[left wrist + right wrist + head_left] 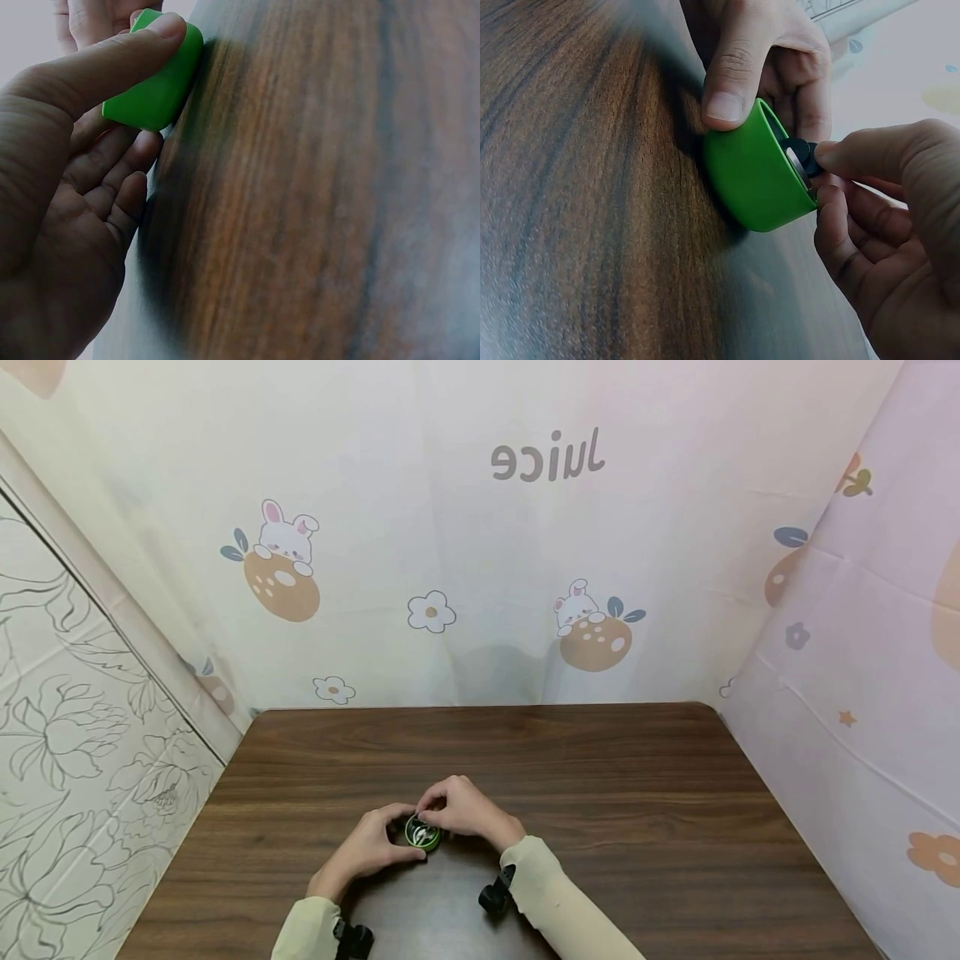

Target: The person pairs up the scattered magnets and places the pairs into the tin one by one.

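Note:
A small round green container (754,176) stands on the table, with dark and silvery bits visible inside it in the head view. My left hand (366,847) grips its side, the thumb along the near wall and the fingers around the far side. From the right, my right hand (467,808) reaches to the rim. In the right wrist view its thumb and fingers pinch a small black piece (807,157) at the container's mouth, beside a silvery edge. What exactly the piece is cannot be made out. The left wrist view shows the green wall (150,90) under the left thumb.
The brown wood-grain table (637,827) spreads around both hands. A pale printed curtain (480,543) hangs behind its far edge, with further patterned cloth at both sides. Each wrist carries a small black camera (495,893).

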A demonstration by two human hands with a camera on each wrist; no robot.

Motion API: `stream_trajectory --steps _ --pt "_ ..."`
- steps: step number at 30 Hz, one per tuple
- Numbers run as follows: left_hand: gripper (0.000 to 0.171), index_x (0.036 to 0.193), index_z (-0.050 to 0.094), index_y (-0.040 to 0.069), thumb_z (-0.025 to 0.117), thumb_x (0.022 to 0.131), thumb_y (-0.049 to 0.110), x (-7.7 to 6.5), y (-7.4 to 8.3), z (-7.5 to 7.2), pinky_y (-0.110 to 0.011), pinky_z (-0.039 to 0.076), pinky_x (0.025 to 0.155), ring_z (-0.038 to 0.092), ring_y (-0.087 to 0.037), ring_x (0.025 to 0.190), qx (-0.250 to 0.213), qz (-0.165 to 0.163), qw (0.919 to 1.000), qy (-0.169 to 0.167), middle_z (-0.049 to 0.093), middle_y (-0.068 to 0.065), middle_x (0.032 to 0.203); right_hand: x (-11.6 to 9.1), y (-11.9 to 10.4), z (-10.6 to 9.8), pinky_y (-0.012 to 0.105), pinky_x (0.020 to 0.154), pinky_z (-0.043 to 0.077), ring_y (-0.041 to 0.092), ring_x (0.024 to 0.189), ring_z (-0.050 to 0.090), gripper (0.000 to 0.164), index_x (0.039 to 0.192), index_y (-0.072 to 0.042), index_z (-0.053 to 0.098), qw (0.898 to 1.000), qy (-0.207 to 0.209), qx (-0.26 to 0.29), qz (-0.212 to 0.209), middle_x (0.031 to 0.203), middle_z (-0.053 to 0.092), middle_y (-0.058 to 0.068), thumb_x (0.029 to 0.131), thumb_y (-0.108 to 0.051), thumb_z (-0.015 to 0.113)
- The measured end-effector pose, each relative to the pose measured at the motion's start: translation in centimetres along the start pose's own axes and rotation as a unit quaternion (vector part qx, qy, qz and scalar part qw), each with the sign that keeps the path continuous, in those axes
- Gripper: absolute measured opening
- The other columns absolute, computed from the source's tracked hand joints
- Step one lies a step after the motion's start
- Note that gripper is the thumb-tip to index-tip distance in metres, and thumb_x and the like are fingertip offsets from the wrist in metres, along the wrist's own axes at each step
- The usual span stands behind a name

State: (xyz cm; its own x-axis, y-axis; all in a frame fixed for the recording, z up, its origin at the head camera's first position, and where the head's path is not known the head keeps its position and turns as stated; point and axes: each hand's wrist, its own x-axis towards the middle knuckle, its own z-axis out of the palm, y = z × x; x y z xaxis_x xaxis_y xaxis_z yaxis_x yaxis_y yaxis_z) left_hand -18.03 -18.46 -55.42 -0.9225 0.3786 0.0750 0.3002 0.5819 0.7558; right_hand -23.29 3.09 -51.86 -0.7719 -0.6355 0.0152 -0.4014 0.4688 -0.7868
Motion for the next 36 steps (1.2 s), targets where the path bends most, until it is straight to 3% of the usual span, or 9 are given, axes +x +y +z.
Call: stream_trajectory --steps 11,20,29,36 --pt "0.06 0.126 0.07 0.014 0.093 0.075 0.033 -0.1 0.2 -0.1 -0.024 0.052 0.08 0.062 -0.005 0.091 -0.003 0.001 1.0 -0.001 0.072 0.0 0.116 0.0 0.0 0.0 0.018 0.062 0.052 -0.001 0.071 0.06 0.007 0.095 -0.013 0.082 1.0 -0.001 -0.009 -0.003 0.091 0.077 -0.007 0.094 -0.014 0.075" --pt "0.06 0.126 0.07 0.014 0.093 0.075 0.034 -0.1 0.2 -0.1 -0.024 0.051 0.08 0.062 -0.004 0.091 -0.002 -0.001 1.0 0.0 0.072 0.0 0.117 -0.2 0.0 -0.1 0.022 0.05 0.051 0.002 0.051 0.056 0.008 0.096 -0.012 0.081 1.0 -0.003 0.009 0.006 0.09 0.076 -0.005 0.095 -0.012 0.074" --pt "0.06 0.126 0.07 0.016 0.093 0.075 0.036 0.0 0.0 0.0 -0.024 0.051 0.08 0.062 -0.004 0.092 -0.003 -0.003 1.0 -0.003 0.072 0.001 0.118 -0.7 0.4 -0.3 0.027 0.047 0.052 0.011 0.046 0.056 0.009 0.098 -0.014 0.081 0.999 -0.003 0.047 0.018 0.089 0.076 -0.005 0.096 -0.015 0.072" --pt "0.06 0.128 0.069 0.017 0.092 0.076 0.037 0.0 0.1 0.0 -0.024 0.051 0.081 0.063 -0.005 0.094 -0.005 -0.004 1.0 -0.006 0.072 0.001 0.12 -1.0 1.0 -0.4 0.024 0.055 0.053 0.008 0.053 0.059 0.009 0.099 -0.015 0.081 0.998 0.01 0.059 0.013 0.09 0.076 -0.007 0.096 -0.018 0.073"
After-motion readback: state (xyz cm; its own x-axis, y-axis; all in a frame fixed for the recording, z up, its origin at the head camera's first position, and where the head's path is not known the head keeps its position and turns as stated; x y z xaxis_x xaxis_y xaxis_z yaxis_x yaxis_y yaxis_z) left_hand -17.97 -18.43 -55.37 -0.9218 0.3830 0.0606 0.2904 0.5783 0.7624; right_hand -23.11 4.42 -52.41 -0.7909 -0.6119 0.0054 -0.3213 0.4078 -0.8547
